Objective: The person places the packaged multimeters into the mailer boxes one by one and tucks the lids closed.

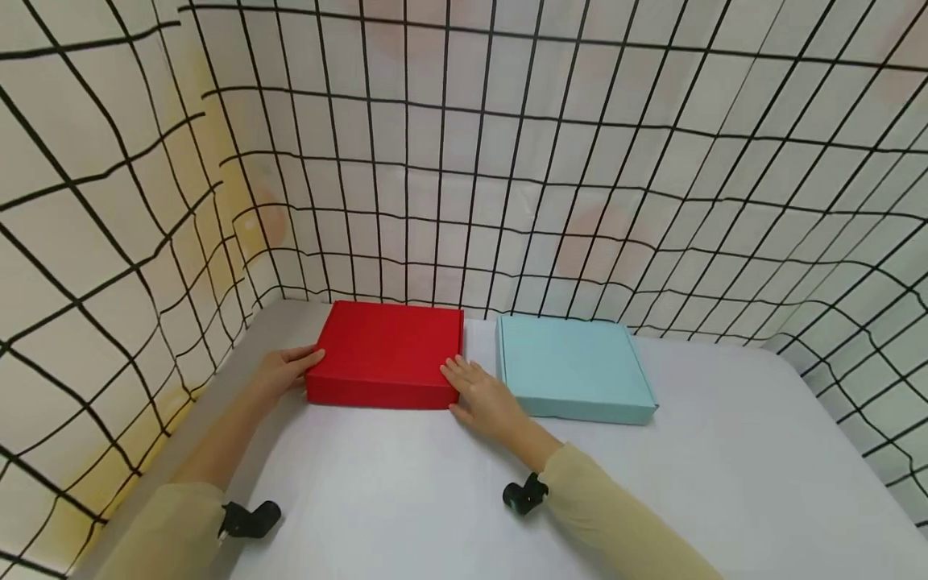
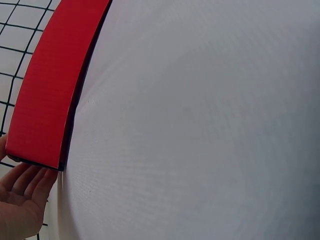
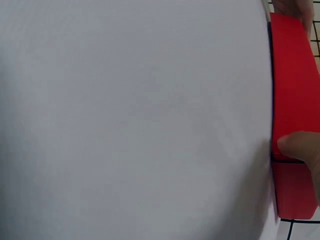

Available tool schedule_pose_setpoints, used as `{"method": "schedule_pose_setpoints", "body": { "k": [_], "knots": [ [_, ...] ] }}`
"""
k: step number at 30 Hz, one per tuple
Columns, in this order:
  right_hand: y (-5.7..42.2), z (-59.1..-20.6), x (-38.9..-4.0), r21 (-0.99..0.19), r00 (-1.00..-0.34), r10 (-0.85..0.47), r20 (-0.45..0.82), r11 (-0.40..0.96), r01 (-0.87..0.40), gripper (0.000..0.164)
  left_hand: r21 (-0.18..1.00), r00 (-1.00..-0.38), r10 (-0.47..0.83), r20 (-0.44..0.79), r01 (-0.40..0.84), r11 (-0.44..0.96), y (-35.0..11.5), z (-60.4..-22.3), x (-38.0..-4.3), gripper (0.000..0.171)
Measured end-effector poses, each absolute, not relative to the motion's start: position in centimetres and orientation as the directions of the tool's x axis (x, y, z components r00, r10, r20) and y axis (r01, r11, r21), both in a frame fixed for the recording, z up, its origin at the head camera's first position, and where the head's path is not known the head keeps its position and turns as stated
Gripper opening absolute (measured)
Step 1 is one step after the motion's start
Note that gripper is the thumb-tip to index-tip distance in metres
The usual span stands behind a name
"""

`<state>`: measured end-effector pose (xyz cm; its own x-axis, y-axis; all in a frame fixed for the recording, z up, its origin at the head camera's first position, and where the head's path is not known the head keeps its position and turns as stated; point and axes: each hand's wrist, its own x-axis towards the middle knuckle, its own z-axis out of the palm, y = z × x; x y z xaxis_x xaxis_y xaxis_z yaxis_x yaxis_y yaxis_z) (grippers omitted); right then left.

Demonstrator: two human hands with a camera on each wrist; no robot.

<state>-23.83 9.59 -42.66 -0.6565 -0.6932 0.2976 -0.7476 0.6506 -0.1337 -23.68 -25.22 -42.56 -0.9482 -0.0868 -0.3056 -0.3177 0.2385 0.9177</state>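
Note:
A flat, closed red box lies on the white table in the head view. My left hand holds its left end, with the thumb on the top edge and the fingers against the end face in the left wrist view. At the right front corner my right hand grips the box, its thumb on the front face in the right wrist view. The right hand's other fingers reach over the right edge. Beside that hand lies a closed light blue box, apart from the red one.
Black wire grid panels stand behind the boxes and along both sides. Pale cloth hangs behind the grid. The white table extends in front of the boxes and to their right. A small black camera sits on each wrist.

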Motion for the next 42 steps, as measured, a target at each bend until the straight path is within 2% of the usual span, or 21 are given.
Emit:
{"method": "schedule_pose_setpoints", "body": {
  "k": [4, 8, 14, 21, 24, 26, 30, 34, 38, 42],
  "knots": [
    [8.7, -44.5, -22.3, -0.146, -0.67, -0.662, 0.336, 0.666, -0.732, 0.06, 0.9, -0.938, -0.062, -0.34, -0.344, 0.267, -26.2, -43.3, -22.1, 0.074],
    [8.6, -44.5, -22.6, -0.149, -0.66, -0.635, 0.402, 0.665, -0.732, 0.057, 0.905, -0.945, -0.078, -0.318, -0.328, 0.273, -26.0, -43.1, -22.1, 0.073],
    [9.7, -43.6, -23.0, -0.155, -0.694, -0.627, 0.354, 0.693, -0.704, 0.062, 0.913, -0.95, -0.069, -0.303, -0.311, 0.264, -24.6, -42.8, -22.9, 0.071],
    [8.8, -43.4, -23.7, -0.143, -0.669, -0.638, 0.382, 0.674, -0.725, 0.06, 0.921, -0.954, -0.078, -0.289, -0.299, 0.25, -25.5, -42.2, -23.1, 0.07],
    [7.8, -43.1, -24.0, -0.196, -0.701, -0.611, 0.368, 0.686, -0.701, 0.059, 0.912, -0.957, -0.078, -0.278, -0.289, 0.291, -26.4, -41.4, -23.4, 0.072],
    [7.1, -42.6, -24.1, -0.29, -0.739, -0.575, 0.351, 0.684, -0.67, 0.059, 0.904, -0.957, -0.09, -0.276, -0.29, 0.315, -26.9, -40.9, -23.6, 0.072],
    [6.1, -41.7, -24.1, -0.548, -0.854, -0.456, 0.251, 0.66, -0.514, 0.064, 0.894, -0.952, -0.08, -0.296, -0.305, 0.329, -26.9, -40.4, -23.7, 0.073],
    [5.5, -41.0, -24.7, -0.745, -0.949, -0.315, 0.022, 0.628, -0.226, 0.074, 0.897, -0.95, -0.08, -0.303, -0.313, 0.311, -26.4, -40.7, -23.5, 0.07],
    [5.4, -40.8, -26.1, -0.783, -0.958, -0.204, -0.199, 0.621, 0.03, 0.074, 0.9, -0.947, -0.095, -0.305, -0.32, 0.297, -26.0, -41.5, -23.7, 0.069],
    [5.1, -41.3, -27.1, -0.785, -0.942, -0.168, -0.291, 0.604, 0.135, 0.061, 0.9, -0.939, -0.119, -0.321, -0.342, 0.269, -25.6, -42.1, -23.5, 0.069]
  ]
}}
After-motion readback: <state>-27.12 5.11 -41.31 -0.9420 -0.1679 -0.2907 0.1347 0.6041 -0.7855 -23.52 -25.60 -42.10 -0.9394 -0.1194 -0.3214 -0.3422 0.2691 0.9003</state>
